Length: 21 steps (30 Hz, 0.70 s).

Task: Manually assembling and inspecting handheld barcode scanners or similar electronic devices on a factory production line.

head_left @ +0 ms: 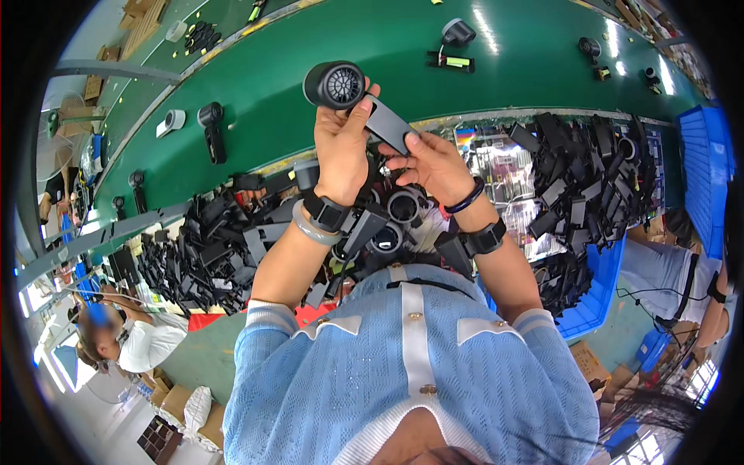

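The upper end of a flat grey rectangular panel [390,124] is pinched by the left hand [342,151], beside a round black head with a spoked grille [339,84]; its lower end is pinched by the right hand [442,166].

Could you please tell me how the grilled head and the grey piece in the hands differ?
The grilled head is round, whereas the grey piece is long and straight-sided. The grilled head shows a spoked face; the grey piece's face is mostly plain. Both are hand-held.
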Available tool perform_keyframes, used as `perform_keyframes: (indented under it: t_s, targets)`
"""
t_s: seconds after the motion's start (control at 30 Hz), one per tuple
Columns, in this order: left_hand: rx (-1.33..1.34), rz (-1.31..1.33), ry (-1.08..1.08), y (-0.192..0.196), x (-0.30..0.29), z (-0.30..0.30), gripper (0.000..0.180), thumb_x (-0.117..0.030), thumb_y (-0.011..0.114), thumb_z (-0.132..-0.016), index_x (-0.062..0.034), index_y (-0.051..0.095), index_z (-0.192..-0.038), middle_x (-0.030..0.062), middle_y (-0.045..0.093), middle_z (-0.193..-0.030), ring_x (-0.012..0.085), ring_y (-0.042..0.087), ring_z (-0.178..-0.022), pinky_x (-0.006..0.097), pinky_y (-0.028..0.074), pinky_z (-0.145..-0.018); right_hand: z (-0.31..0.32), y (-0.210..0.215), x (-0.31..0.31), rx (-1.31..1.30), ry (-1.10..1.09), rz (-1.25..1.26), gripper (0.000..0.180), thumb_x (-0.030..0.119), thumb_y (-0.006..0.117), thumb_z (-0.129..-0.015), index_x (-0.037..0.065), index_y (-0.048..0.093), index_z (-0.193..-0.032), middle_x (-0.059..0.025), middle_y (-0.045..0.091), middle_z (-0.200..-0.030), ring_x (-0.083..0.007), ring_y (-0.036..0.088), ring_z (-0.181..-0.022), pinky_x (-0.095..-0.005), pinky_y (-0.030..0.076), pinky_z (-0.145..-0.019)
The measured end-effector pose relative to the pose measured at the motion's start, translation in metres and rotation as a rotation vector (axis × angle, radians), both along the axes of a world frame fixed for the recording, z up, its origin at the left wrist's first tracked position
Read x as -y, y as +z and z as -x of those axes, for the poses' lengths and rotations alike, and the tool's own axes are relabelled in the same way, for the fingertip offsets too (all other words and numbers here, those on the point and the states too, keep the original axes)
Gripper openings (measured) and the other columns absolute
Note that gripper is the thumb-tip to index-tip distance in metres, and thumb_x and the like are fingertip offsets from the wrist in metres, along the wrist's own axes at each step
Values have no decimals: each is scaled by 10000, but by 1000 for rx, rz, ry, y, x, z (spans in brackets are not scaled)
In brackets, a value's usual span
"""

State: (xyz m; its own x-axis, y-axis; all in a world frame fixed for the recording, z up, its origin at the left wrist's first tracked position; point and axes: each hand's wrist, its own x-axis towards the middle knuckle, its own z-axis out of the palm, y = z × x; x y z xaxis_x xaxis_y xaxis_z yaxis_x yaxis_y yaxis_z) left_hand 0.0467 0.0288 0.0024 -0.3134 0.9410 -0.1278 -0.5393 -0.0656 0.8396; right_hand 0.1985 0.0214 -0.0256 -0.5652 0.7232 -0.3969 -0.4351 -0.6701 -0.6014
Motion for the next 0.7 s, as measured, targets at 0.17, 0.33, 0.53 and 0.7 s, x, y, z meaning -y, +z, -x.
perform_keyframes:
  t_s: [0.17, 0.33, 0.53, 0.7]
  targets:
    - [56, -25, 92, -17, -18, -13, 319, 71, 509, -874, -23, 465, -1176, 104, 536, -1169, 234, 517, -1112, 368, 422, -967, 15, -25, -12, 149, -217, -54, 407, 297, 527, -930, -33, 499, -1165, -137, 639, -907, -144, 618, -636, -283, 559, -584]
    - [152, 129, 68, -59, -42, 5, 286, 36, 554, -861, -5, 492, -1138, 108, 554, -1113, 212, 547, -1046, 355, 455, -920, 7, -68, -41, 252, -156, -67, 380, 341, 519, -927, 0, 560, -1090, -135, 646, -863, -167, 591, -585, -309, 551, -585]
    - [-332, 455, -22, -121, -108, 84, 201, -63, 687, -782, -13, 584, -947, 56, 614, -828, 168, 602, -726, 310, 486, -606, -30, -110, -137, 1689, -368, -1192, 519, 193, 708, -732, 58, 494, -1185, -114, 532, -1227, -301, 467, -1158, -425, 421, -908]
    - [-1551, 606, 299, -150, -122, 106, 500, -262, 729, -705, 67, 527, -1023, 249, 529, -1076, 400, 488, -1024, 468, 367, -938, -38, -97, -169, 1846, 112, -1053, 524, 253, 732, -715, 37, 504, -1133, -146, 581, -1107, -299, 537, -1053, -434, 465, -804]
